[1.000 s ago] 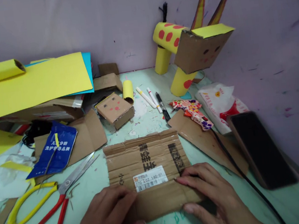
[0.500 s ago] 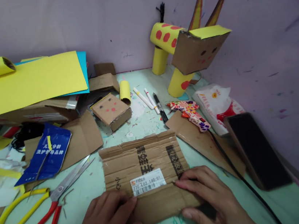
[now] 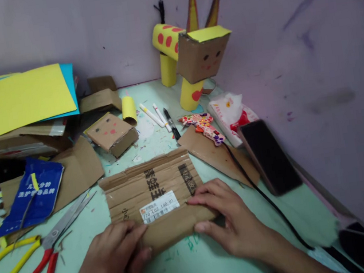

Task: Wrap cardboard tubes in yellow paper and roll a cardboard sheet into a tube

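A brown cardboard piece (image 3: 174, 231) with black printing lies on the table in front of me, its near edge folded over toward the middle. A white barcode label (image 3: 159, 206) shows partly above the fold. My left hand (image 3: 113, 253) grips the left end of the folded edge, thumb below and fingers on top. At the other end, my right hand (image 3: 229, 219) pinches the fold between thumb and fingers. Left of the cardboard rest open scissors (image 3: 52, 236) with red and yellow handles.
A spotted yellow cardboard animal (image 3: 203, 55) stands at the back. A cardboard box head (image 3: 111, 134), markers (image 3: 152, 115), a flower-patterned glue gun (image 3: 202, 125) with a black cord, a tissue pack (image 3: 231, 116) and a phone (image 3: 270, 156) surround the work. Yellow paper (image 3: 19, 102) tops a pile at left.
My view has turned to the right, so everything sits further left in the picture. Both hands keep hold of the cardboard's folded near edge.
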The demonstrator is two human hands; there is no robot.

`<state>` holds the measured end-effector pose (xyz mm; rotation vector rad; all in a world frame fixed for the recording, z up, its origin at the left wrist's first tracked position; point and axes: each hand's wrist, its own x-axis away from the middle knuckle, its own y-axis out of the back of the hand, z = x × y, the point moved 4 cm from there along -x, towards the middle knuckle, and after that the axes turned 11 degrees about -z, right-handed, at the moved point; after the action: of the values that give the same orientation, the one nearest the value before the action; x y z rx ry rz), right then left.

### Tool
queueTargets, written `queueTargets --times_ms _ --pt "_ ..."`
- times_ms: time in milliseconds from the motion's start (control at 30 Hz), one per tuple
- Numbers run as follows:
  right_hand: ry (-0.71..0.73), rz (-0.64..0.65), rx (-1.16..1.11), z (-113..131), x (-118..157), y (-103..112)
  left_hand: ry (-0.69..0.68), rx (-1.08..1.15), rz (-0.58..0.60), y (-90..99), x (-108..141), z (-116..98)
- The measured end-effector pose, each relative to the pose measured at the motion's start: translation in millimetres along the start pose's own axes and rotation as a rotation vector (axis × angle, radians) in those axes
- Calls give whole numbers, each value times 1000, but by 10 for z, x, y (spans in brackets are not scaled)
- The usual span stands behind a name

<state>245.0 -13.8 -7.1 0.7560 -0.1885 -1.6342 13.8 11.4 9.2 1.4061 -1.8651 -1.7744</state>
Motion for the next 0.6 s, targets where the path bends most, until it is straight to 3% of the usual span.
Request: queueTargets --times_ms 100,233,433,600 --pt "-38 38 -37 -15 -32 31 46 21 63 -17 23 17" --pt "-54 80 -128 -81 -57 127 -6 5 38 -19 15 21" --pt "-278 20 -424 -300 -107 207 -110 -19 81 -11 -25 84" --pt "-144 54 -277 -280 -128 228 -74 -47 136 -4 -41 169"
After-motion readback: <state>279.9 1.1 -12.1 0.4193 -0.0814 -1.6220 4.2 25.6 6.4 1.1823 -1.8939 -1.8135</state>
